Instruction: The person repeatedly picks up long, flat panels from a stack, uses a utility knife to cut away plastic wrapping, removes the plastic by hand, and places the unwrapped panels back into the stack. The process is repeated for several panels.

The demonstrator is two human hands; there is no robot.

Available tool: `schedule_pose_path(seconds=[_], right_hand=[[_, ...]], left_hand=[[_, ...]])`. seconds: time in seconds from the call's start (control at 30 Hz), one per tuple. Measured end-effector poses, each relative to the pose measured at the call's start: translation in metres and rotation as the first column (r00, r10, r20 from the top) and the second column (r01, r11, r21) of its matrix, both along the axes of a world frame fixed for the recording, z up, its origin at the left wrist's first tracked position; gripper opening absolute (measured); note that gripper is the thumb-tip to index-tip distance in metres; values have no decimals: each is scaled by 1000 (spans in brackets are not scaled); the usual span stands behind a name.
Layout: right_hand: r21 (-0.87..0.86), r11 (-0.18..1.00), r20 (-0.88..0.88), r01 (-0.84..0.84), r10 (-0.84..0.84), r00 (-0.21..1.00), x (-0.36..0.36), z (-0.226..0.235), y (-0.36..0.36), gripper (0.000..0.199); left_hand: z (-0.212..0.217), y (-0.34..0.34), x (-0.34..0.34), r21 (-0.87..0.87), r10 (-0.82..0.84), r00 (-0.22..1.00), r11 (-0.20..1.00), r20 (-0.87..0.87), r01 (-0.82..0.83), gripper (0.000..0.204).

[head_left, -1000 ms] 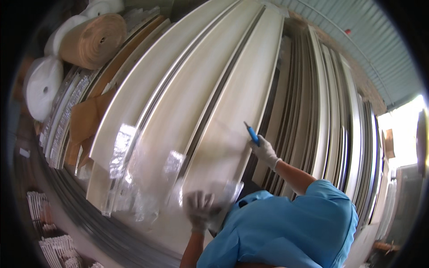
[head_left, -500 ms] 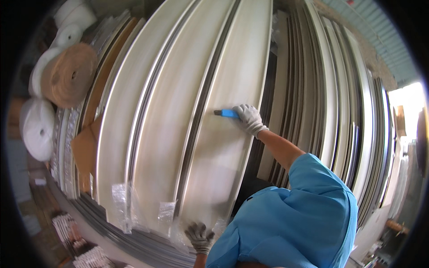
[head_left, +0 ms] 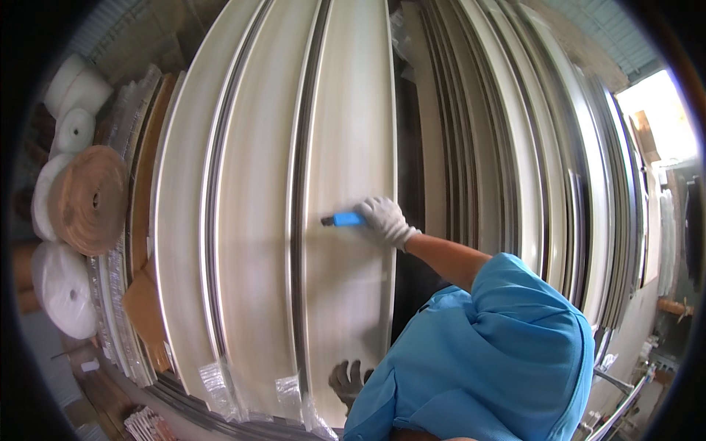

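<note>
Long cream panels with dark grooves between them lie side by side, running away from me. My right hand [head_left: 386, 222], in a white glove, is closed around a flat blue tool [head_left: 348, 219] with a dark end, its kind unclear. The tool points left over the rightmost panel [head_left: 346, 140]; whether it touches the surface I cannot tell. Close to my body, my left hand [head_left: 349, 384], also gloved, has its fingers spread over the near part of the same panel. My blue sleeve hides part of it. Clear plastic wrap [head_left: 291, 395] hangs at the panels' near ends.
At the left stand white foam rolls [head_left: 65, 287] and a brown roll [head_left: 90, 198], beside wrapped strips and a cardboard piece [head_left: 147, 312]. More long profiles [head_left: 515, 147] are stacked on the right. A metal frame [head_left: 621, 400] stands at the lower right.
The view has shifted, so the panels and rolls sit differently. My right hand has come nearer to me along the panel with the blue tool. My left hand stays low with fingers spread.
</note>
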State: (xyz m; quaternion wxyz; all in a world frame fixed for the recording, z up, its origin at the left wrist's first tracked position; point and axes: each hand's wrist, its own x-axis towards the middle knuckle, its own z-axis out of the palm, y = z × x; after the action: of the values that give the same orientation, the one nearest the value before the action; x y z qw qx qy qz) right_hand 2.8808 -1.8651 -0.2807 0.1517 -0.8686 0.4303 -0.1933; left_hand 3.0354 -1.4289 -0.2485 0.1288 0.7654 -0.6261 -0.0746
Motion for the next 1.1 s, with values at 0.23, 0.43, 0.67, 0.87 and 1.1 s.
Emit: schedule_pose_path(seconds=[0.23, 0.43, 0.67, 0.87, 1.1], right_hand=[[12, 994, -243, -106, 106, 964, -17, -11, -164, 23], [-50, 991, -17, 128, -129, 992, -45, -4, -400, 26], [-2, 969, -125, 249, -247, 961, -55, -17, -505, 31], [-46, 971, -20, 234, -235, 972, -59, -22, -504, 30], [-22, 981, 4, 191, -191, 982, -58, -10, -502, 28]], left_hand=[[4, -317, 1, -200, 133, 989, 973, 57, -120, 39], [2, -466, 15, -118, 319, 942, 944, 101, -307, 50], [-15, -596, 41, -52, 342, 888, 938, 306, -343, 61], [-28, -610, 37, -60, 349, 848, 933, 399, -356, 64], [-23, -613, 37, -69, 366, 863, 928, 348, -366, 68]])
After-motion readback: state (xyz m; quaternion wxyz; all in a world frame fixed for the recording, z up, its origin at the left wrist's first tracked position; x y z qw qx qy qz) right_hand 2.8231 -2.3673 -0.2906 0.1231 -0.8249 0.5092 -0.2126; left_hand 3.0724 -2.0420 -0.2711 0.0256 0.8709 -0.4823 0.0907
